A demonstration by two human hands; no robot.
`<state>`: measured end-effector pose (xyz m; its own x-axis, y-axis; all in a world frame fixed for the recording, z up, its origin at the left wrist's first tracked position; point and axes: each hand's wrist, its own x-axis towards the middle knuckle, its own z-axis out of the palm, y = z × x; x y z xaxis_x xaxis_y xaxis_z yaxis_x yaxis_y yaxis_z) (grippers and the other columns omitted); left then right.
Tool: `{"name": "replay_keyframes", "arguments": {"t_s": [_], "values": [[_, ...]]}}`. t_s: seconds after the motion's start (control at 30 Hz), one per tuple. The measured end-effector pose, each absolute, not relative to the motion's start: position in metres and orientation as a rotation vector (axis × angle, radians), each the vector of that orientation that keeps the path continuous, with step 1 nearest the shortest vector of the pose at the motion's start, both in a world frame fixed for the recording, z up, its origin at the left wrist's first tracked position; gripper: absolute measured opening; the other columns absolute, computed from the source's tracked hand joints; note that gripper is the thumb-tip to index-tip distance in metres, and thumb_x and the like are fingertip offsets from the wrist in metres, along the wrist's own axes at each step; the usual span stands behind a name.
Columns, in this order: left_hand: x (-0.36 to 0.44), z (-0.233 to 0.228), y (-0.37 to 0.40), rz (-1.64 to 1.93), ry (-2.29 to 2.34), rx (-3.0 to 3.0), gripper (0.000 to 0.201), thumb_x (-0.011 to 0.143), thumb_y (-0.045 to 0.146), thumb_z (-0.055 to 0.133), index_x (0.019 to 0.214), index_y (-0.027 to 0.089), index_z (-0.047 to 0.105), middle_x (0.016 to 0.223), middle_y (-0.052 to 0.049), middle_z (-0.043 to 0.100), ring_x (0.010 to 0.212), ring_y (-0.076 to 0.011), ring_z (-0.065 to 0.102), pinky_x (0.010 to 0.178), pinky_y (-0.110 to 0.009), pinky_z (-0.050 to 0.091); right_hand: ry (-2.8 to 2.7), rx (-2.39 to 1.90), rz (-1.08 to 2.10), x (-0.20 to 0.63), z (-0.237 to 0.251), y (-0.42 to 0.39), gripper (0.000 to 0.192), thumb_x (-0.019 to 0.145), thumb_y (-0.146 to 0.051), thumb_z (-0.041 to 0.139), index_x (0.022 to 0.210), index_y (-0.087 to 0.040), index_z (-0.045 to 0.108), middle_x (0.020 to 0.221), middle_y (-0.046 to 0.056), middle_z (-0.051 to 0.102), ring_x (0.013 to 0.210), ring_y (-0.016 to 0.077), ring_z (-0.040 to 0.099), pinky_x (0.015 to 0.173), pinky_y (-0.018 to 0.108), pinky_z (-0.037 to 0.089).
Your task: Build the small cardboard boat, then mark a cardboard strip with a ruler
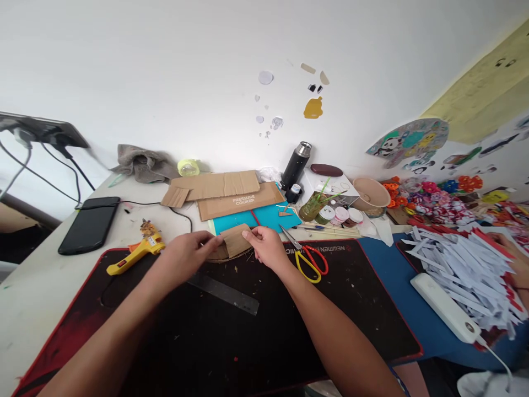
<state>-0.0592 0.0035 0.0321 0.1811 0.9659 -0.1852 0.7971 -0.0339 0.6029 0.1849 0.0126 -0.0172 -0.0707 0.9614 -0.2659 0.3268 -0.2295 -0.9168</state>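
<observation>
Two grips, left hand (190, 251) and right hand (268, 247), pinch one brown cardboard piece (235, 243) beyond the transparent ruler (226, 295).

"PRESSURE COOKER" stands on a flat cardboard piece (215, 207); "NEWMEN" reads upside down on the black mat (351, 298).
</observation>
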Motion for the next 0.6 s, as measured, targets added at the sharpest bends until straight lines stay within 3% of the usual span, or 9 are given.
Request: {"name": "replay_keyframes", "arguments": {"t_s": [0.2,0.43,0.6], "values": [[-0.032,0.03,0.006,0.2,1.765,1.937,0.05,0.105,0.053,0.048,0.099,0.024,0.088,0.093,-0.011,0.087,0.089,-0.0339,0.079,0.074,-0.038,0.048,-1.454,-1.588,1.298,0.186,-0.017,0.012,0.043,0.104,-0.059,0.075,0.083,-0.024,0.063,0.045,-0.009,0.053,0.035,0.0113,0.047,0.044,0.023,0.036],[-0.027,0.032,0.011,0.117,1.76,1.96,0.047,0.105,0.049,0.051,0.073,0.027,0.077,0.074,-0.007,0.081,0.076,-0.0298,0.076,0.068,-0.037,0.043,-1.482,-1.616,1.274,0.187,-0.019,0.008,0.041,0.106,-0.056,0.073,0.082,-0.024,0.064,0.044,-0.008,0.054,0.035,0.0121,0.048,0.045,0.024,0.035],[-0.023,0.032,0.005,0.219,1.804,1.939,0.041,0.108,0.047,0.052,0.09,0.025,0.081,0.088,-0.008,0.086,0.086,-0.0309,0.079,0.07,-0.036,0.043,-1.438,-1.568,1.298,0.187,-0.021,0.007,0.039,0.108,-0.053,0.07,0.084,-0.024,0.063,0.044,-0.009,0.052,0.034,0.0112,0.046,0.045,0.023,0.035]]}}
